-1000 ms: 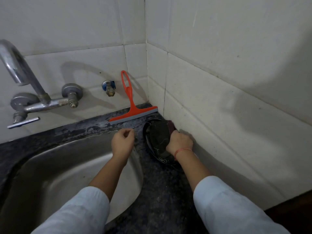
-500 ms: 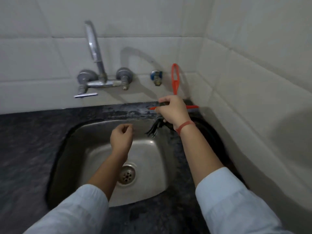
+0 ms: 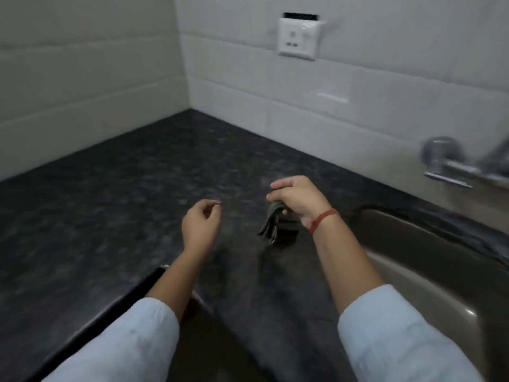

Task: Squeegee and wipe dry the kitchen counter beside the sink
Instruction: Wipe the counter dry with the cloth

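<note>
fingers of the right hand pinch the cloth, hanging lengthwise down.

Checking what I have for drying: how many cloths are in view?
1. A dark cloth hangs from the right hand above the counter, left of the sink. Others may lie outside the frame.

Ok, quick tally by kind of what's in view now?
hands: 2, left hand and right hand
cloth: 1, held by the right hand
counter: 1
sink: 1
tap: 1
socket: 1
total: 7
</note>
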